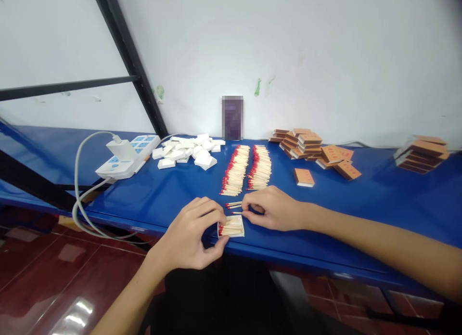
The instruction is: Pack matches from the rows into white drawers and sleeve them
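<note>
Near the table's front edge, my left hand [197, 234] grips a small white matchbox tray [242, 229] between thumb and fingers. Red-headed matches [231, 225] lie inside the tray, heads to the left. Just beyond it, my right hand [272, 207] pinches a match [237, 212] by its pale end, with the red head pointing left. A few more matches [233, 205] lie by the right fingertips; whether the fingers touch them I cannot tell. Two long rows of matches, a left row [236, 171] and a right row [260, 167], stretch away behind my hands.
White empty-looking trays [187, 149] are heaped at the back left, beside a power strip [122, 159] with a cable. Orange matchbox sleeves [306, 142] pile up at the back right, one sleeve [303, 177] apart. Another stack [422, 153] stands far right. A dark pixelated rectangle [233, 118] leans against the wall.
</note>
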